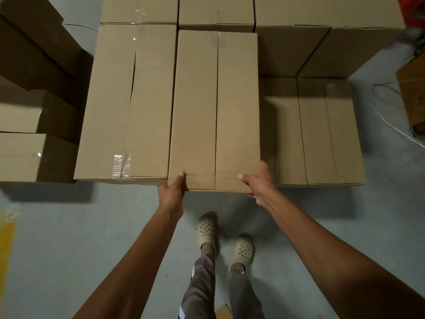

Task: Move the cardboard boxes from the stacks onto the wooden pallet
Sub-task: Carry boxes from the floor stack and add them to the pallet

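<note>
**Both hands on the near end of a long box**

Nearest the camera, the person's feet in perforated clogs [243, 251] stand on the grey floor [69, 238], just short of the boxes. Both arms reach forward. The left hand [172, 195] grasps the near left corner of the middle box [215, 111], thumb on top and fingers hidden under the edge. The right hand [258, 183] grasps the near right corner the same way, thumb on the lid and fingers curled around the side.

That box lies lengthwise away from the person, its top seam running down the middle. It sits level with a taped box [125, 107] pressed against its left side, and higher than the lower boxes [322, 134] on its right. More boxes fill the row behind [216, 14], and a separate stack [30, 125] stands to the far left. No wooden pallet can be seen; whether one lies beneath these boxes cannot be told.

The step looks like either seating or drawing out this box. Done well, both hands should move evenly so the long box stays square to its neighbour and does not drag on the taped flap. With the grip only at the near end, the far end may dip once unsupported, so a hand should shift toward the middle before lifting.
</note>
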